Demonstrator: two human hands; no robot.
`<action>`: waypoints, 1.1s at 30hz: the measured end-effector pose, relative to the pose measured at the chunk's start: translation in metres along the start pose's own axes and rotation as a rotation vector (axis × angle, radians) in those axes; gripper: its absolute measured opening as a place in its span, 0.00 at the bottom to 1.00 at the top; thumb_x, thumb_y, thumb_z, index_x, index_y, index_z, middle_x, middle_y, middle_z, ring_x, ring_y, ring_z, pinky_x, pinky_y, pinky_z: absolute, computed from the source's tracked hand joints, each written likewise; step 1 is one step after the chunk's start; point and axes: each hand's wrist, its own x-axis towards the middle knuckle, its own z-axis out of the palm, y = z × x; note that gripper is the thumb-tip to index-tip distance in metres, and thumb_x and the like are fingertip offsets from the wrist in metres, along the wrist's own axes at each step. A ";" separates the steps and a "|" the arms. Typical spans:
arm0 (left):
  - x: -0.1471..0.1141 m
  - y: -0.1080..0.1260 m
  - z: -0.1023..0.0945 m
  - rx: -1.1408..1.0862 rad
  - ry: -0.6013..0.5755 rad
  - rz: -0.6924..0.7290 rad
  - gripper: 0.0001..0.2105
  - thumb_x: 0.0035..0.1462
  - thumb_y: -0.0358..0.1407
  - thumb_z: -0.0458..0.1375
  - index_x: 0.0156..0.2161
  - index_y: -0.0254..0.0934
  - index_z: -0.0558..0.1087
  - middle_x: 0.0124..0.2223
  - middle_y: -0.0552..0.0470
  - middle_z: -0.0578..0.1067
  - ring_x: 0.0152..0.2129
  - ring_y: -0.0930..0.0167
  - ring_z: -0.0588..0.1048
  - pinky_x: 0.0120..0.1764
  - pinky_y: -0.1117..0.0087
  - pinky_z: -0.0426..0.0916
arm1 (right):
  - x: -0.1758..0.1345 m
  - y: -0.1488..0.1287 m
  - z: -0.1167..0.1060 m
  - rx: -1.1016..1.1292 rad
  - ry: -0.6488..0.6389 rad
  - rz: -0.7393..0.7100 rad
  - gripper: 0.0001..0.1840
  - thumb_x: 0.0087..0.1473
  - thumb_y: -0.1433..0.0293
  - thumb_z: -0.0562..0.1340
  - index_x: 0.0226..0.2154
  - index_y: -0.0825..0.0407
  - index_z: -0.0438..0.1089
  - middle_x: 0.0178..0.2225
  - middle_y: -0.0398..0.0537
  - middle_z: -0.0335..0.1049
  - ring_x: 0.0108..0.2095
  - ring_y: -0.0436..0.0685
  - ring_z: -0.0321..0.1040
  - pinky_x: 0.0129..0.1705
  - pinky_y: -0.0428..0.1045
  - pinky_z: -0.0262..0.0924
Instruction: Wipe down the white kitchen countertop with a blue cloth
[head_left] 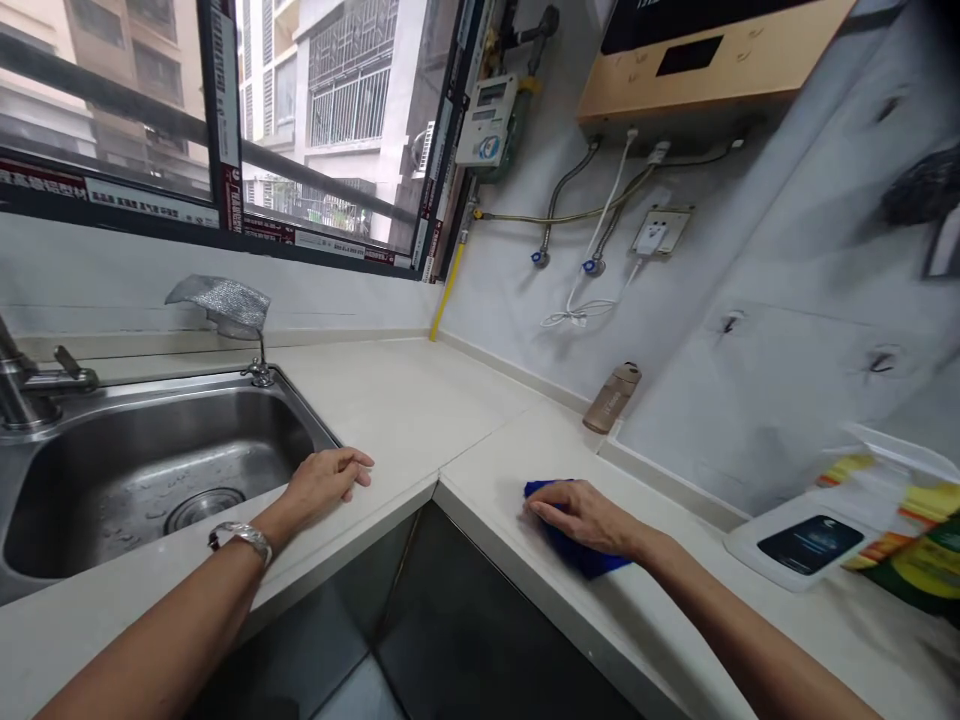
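Note:
My right hand presses a dark blue cloth against the pale countertop, to the right of the corner seam. Its fingers are bent over the cloth and hide part of it. My left hand, with a silver bracelet on the wrist, rests near the front edge of the counter beside the sink. Nothing is in it; the fingers are loosely bent and partly apart. The stainless steel sink lies just left of that hand, with water drops and a drain in its basin.
A brown bottle leans at the wall behind the right-hand counter. A white jug with a dark label and yellow-green packaging stand at the far right. The faucet and a wrapped spout rise behind the sink.

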 end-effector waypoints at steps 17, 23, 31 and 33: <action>0.007 -0.006 0.002 0.045 0.014 -0.023 0.19 0.52 0.42 0.47 0.43 0.41 0.77 0.37 0.55 0.82 0.22 0.71 0.74 0.35 0.67 0.65 | 0.007 0.109 0.019 0.019 0.234 0.519 0.14 0.53 0.58 0.60 0.28 0.51 0.73 0.27 0.47 0.75 0.30 0.59 0.72 0.29 0.49 0.62; 0.008 -0.006 0.001 0.040 0.012 -0.014 0.19 0.51 0.41 0.47 0.43 0.41 0.77 0.36 0.54 0.82 0.21 0.71 0.74 0.34 0.68 0.64 | -0.004 0.079 0.023 -0.343 0.344 0.466 0.16 0.65 0.59 0.51 0.45 0.53 0.66 0.31 0.53 0.73 0.35 0.64 0.72 0.35 0.52 0.61; 0.006 -0.009 0.001 0.000 0.005 0.008 0.19 0.53 0.42 0.47 0.43 0.41 0.76 0.37 0.53 0.82 0.23 0.71 0.75 0.33 0.69 0.65 | -0.004 0.048 -0.015 -0.219 0.673 0.197 0.21 0.66 0.54 0.47 0.48 0.49 0.64 0.39 0.54 0.75 0.38 0.64 0.73 0.42 0.55 0.65; 0.007 -0.009 0.001 -0.005 0.002 0.006 0.18 0.52 0.42 0.48 0.42 0.41 0.77 0.37 0.53 0.82 0.23 0.70 0.75 0.32 0.69 0.65 | -0.002 0.045 -0.024 -0.172 0.522 0.141 0.20 0.64 0.54 0.49 0.47 0.48 0.66 0.37 0.51 0.75 0.37 0.63 0.73 0.42 0.55 0.65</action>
